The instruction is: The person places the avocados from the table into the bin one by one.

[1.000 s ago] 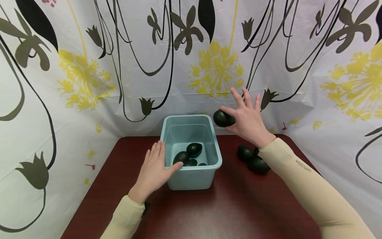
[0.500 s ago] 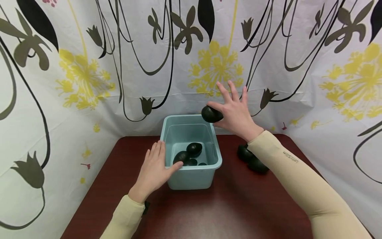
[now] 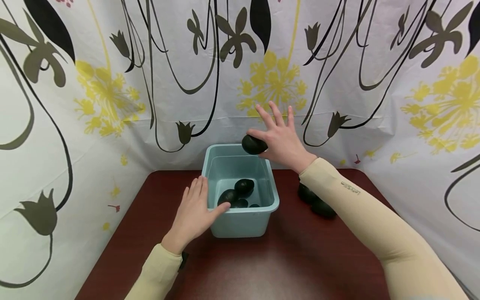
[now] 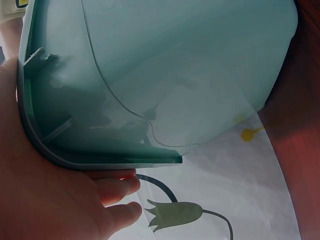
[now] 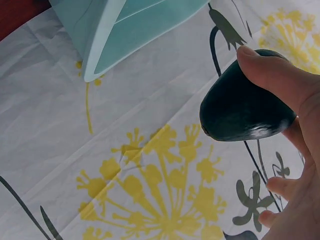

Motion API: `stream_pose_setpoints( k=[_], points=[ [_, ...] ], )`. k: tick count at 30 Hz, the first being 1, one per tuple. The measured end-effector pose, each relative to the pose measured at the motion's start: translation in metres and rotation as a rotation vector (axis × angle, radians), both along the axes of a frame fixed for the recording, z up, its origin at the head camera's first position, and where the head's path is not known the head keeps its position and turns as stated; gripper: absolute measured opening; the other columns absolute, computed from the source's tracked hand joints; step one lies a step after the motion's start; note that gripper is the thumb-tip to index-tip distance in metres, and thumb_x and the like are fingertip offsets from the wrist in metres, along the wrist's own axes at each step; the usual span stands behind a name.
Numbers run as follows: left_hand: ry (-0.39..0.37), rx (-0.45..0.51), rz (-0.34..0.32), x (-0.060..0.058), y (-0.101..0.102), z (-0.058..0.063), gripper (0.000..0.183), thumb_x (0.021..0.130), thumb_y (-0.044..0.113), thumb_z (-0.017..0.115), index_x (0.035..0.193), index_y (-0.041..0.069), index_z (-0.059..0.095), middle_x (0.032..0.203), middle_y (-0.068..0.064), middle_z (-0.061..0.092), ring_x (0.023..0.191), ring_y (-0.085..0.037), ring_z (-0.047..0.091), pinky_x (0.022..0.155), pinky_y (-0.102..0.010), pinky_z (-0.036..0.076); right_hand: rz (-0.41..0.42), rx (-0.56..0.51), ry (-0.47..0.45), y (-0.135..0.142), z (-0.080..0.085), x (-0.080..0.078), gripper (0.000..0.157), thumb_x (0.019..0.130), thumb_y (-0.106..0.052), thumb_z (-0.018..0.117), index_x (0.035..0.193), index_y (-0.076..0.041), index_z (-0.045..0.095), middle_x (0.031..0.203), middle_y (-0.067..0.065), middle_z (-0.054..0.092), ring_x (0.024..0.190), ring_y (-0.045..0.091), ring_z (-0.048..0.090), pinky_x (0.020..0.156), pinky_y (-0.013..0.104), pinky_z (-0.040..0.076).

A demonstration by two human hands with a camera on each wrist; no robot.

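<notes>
Between thumb and index finger, my right hand (image 3: 283, 143) pinches a dark green avocado (image 3: 254, 144), its other fingers spread upward. In the head view the avocado overlaps the far right part of the rim of a light blue plastic bin (image 3: 240, 225). The right wrist view shows the avocado (image 5: 245, 105) from the side, with a blunt stem end. My left hand (image 3: 193, 214) rests on the bin's near left corner, fingers straight along the rim and thumb over the front edge. Several avocados (image 3: 244, 187) lie on the bin's floor, partly hidden by its front wall.
More avocados (image 3: 323, 208) lie on the dark red table (image 3: 240, 271) to the right of the bin, partly covered by my right sleeve (image 3: 348, 204). A white floral-print cloth (image 3: 165, 83) hangs behind and around the table.
My right hand has carried the avocado leftward, from right of the bin to over its far rim. The left hand and the bin have stayed in place.
</notes>
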State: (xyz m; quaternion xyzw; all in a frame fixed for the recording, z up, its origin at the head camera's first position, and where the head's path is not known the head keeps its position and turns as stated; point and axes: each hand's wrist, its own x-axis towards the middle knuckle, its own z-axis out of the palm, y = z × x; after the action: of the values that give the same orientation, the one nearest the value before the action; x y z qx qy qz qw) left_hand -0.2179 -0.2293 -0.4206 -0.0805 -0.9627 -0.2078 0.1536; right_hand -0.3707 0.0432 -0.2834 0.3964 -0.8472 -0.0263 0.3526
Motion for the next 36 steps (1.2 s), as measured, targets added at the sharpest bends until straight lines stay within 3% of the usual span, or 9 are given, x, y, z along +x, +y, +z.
stream_pose_setpoints(
  k=[16, 22, 28, 36],
  points=[
    [-0.009, 0.003, -0.004, -0.002, -0.002, -0.002, 0.115, 0.085, 0.086, 0.039, 0.16, 0.001, 0.02, 0.166, -0.016, 0.016, 0.152, -0.033, 0.013, 0.12, -0.055, 0.013, 0.062, 0.138, -0.018, -0.038, -0.009, -0.016, 0.074, 0.07, -0.052, 0.089, 0.137, -0.036, 0.063, 0.168, 0.011, 0.009, 0.152, 0.039, -0.005, 0.111, 0.07, -0.012],
    [-0.001, -0.006, -0.007, -0.003, -0.002, -0.003, 0.115, 0.085, 0.086, 0.039, 0.159, 0.0, 0.02, 0.166, -0.017, 0.016, 0.152, -0.033, 0.013, 0.12, -0.056, 0.014, 0.064, 0.211, -0.028, -0.049, -0.02, -0.019, 0.078, 0.068, -0.051, 0.091, 0.139, -0.037, 0.062, 0.168, 0.012, 0.008, 0.152, 0.04, -0.005, 0.111, 0.071, -0.009],
    [-0.002, -0.004, -0.011, -0.003, -0.001, -0.004, 0.116, 0.085, 0.086, 0.039, 0.159, 0.0, 0.02, 0.165, -0.018, 0.017, 0.152, -0.034, 0.014, 0.12, -0.056, 0.014, 0.077, 0.258, -0.06, -0.056, -0.027, -0.02, 0.082, 0.066, -0.045, 0.094, 0.141, -0.034, 0.061, 0.168, 0.012, 0.006, 0.152, 0.04, -0.007, 0.11, 0.069, -0.014],
    [0.009, -0.01, -0.009, -0.003, -0.003, 0.0, 0.115, 0.085, 0.086, 0.039, 0.159, -0.001, 0.021, 0.165, -0.018, 0.018, 0.152, -0.034, 0.015, 0.119, -0.056, 0.015, 0.093, 0.325, 0.012, -0.069, -0.026, -0.019, 0.079, 0.067, -0.05, 0.092, 0.139, -0.035, 0.063, 0.167, 0.014, 0.011, 0.152, 0.043, 0.0, 0.112, 0.072, -0.006]
  ],
)
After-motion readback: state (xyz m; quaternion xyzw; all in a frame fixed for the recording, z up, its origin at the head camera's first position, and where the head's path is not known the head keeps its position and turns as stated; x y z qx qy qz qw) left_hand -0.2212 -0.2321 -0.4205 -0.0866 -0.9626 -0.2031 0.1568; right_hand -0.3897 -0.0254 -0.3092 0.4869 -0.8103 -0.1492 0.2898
